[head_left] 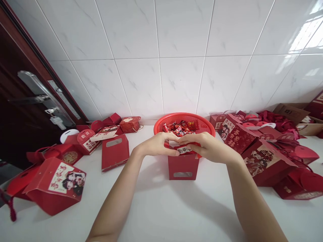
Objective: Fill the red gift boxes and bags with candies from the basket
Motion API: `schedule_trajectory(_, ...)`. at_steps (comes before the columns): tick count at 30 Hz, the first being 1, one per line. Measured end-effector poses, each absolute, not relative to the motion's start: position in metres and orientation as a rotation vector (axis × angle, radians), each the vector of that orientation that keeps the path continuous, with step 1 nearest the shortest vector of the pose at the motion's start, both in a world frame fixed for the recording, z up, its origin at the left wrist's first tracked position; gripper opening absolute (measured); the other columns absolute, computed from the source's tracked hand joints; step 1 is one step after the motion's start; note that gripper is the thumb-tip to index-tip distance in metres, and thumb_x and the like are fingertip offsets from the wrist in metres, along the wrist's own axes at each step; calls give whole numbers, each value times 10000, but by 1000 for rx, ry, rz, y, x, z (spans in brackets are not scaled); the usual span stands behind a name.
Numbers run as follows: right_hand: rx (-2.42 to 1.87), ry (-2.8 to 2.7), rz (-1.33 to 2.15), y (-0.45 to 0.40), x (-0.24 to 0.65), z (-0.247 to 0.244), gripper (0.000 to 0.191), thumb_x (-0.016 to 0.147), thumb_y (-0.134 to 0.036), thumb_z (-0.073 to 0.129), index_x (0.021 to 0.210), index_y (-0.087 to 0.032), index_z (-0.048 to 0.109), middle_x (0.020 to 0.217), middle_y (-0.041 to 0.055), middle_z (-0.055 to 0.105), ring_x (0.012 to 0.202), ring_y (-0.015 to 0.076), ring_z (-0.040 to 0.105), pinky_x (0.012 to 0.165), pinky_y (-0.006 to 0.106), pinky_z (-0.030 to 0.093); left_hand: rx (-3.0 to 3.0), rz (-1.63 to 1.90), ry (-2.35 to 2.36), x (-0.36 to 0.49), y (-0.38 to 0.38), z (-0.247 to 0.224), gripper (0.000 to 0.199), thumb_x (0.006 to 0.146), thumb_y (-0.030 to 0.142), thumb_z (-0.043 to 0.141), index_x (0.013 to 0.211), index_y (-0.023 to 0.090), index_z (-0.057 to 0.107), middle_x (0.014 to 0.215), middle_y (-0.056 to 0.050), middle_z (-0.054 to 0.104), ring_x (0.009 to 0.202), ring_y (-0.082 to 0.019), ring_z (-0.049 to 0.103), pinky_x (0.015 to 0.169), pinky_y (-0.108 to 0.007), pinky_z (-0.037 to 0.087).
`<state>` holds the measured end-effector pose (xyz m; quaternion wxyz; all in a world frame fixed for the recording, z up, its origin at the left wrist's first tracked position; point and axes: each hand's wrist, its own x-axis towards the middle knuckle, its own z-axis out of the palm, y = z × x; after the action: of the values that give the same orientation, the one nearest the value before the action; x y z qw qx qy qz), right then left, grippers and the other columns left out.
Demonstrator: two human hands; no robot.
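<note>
In front of me a red cardboard candy box [182,168] stands upright on the white table, a small oblong window low on its near side. My left hand [159,144] is bent around the left side of its top, thumb at the near edge and fingers at the far side. From the right, my right hand [208,147] curves over the top in the same way, its fingertips close to those of the left. Between the hands, a red candy packet [183,150] with a white label shows in the box's mouth. My fingers partly hide the top flaps.
Behind the box, a red plastic basket [185,116] holds wrapped candies. Red gift boxes [264,161] crowd the right side. More stand at left, including a house-shaped box [57,186] and a flat-lying box [115,152]. A tiled wall [181,80] bounds the back; a door handle [45,97] is left.
</note>
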<state>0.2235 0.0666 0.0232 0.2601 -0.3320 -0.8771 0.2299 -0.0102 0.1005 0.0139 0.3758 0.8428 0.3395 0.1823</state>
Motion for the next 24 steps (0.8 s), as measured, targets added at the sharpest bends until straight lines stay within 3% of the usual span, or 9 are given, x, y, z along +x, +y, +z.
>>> schedule_trajectory(6, -976, -2293, 573, 64, 228, 26, 335, 917, -129, 487, 1119, -238, 731, 994, 55, 758, 841, 194, 700, 685, 290, 571, 2150, 463, 888, -12, 104, 10, 467, 778, 390, 771, 1234, 306, 725, 1278, -30, 691, 1235, -274, 594, 1028, -369, 481)
schedule_trajectory(14, -923, -2105, 587, 65, 222, 23, 251, 948, -180, 469, 1010, -216, 710, 972, 56, 734, 791, 180, 681, 623, 279, 566, 2166, 485, 868, -13, 105, 6, 360, 803, 392, 757, 1154, 314, 753, 1287, -23, 693, 1252, -265, 590, 1051, -380, 476)
schedule_trajectory(24, -724, -1820, 446, 78, 194, 2, 293, 970, -150, 406, 1058, -215, 677, 1016, 57, 733, 948, 189, 691, 780, 325, 569, 2133, 800, 749, 2, 97, 10, 269, 838, 401, 742, 1074, 279, 777, 1276, -65, 690, 1257, -285, 585, 1049, -425, 484)
